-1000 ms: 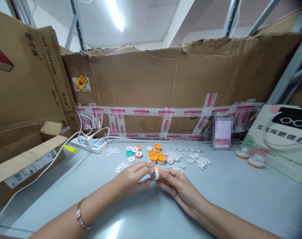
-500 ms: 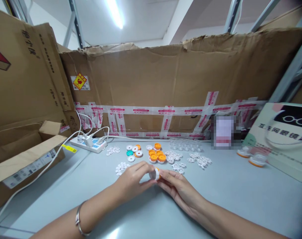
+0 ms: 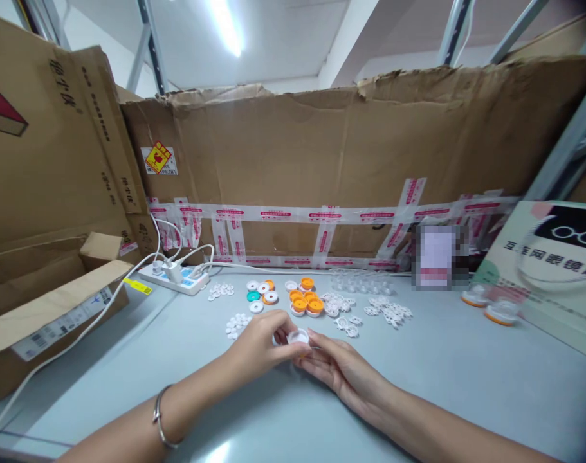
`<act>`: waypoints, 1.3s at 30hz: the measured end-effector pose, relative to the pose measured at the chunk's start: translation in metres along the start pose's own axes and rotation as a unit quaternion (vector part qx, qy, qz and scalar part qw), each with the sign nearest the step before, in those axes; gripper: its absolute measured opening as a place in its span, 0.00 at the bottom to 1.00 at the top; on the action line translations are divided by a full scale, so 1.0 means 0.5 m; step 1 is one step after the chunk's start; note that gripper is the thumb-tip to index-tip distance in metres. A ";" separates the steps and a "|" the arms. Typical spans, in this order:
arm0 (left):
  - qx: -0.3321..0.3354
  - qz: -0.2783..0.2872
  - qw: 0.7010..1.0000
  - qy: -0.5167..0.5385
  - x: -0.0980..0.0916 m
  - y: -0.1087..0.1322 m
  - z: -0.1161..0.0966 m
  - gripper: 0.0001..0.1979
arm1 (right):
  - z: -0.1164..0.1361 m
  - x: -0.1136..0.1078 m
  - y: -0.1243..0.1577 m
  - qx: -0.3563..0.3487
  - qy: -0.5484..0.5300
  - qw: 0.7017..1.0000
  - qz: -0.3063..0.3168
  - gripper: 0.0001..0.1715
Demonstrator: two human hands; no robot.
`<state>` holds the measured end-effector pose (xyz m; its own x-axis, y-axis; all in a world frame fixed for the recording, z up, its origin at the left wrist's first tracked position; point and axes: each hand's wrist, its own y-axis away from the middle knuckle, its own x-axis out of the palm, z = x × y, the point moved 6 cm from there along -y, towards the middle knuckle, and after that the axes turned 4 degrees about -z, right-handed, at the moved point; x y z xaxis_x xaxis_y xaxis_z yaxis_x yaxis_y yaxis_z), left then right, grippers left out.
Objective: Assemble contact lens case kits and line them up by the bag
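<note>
Both hands meet over the table around a small white and orange round cap [image 3: 298, 335], its white hollow side tipped up toward me. My left hand [image 3: 266, 339] pinches the near-left rim between thumb and fingers. From the right, my right hand [image 3: 348, 373] closes its fingers about the cap's side and underside; its fingertips are partly hidden. Just beyond sit several orange and white round caps [image 3: 306, 303]. To their left lie white, teal and orange discs [image 3: 261, 294] and a heap of small white discs [image 3: 235, 325]. White openwork pieces [image 3: 393, 313] are spread to the right.
Clear plastic pieces [image 3: 363, 281] lie along the back cardboard [image 3: 283, 154]. A power strip [image 3: 174, 276] with white cables stands at left, beside an open carton [image 3: 65, 308]. At right are two clear, orange-based containers [image 3: 502, 312] and a pale printed bag [image 3: 553, 276].
The cap has turned so that its hollow white side faces up, and its orange part has swung underneath. Both hands have shifted slightly with it and keep hold.
</note>
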<state>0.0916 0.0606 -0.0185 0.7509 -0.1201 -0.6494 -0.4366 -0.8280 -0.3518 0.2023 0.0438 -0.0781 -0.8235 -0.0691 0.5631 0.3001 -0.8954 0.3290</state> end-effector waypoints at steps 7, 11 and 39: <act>-0.159 0.013 0.978 0.135 0.014 -0.004 0.043 0.19 | 0.003 0.003 0.006 0.026 0.020 0.999 -0.023 0.10; -0.160 0.021 0.971 0.173 0.009 -0.007 0.040 0.18 | 0.005 0.005 0.006 0.029 0.032 0.999 -0.012 0.10; 0.193 0.057 0.973 -0.116 -0.029 0.012 -0.030 0.14 | -0.005 0.010 0.000 0.024 -0.130 0.991 0.019 0.13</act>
<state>0.0855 0.0489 -0.0009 0.5747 -0.0352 -0.8176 -0.6975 -0.5436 -0.4669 0.1969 0.0425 -0.0773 -0.6607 0.0189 0.7504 0.3563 -0.8720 0.3357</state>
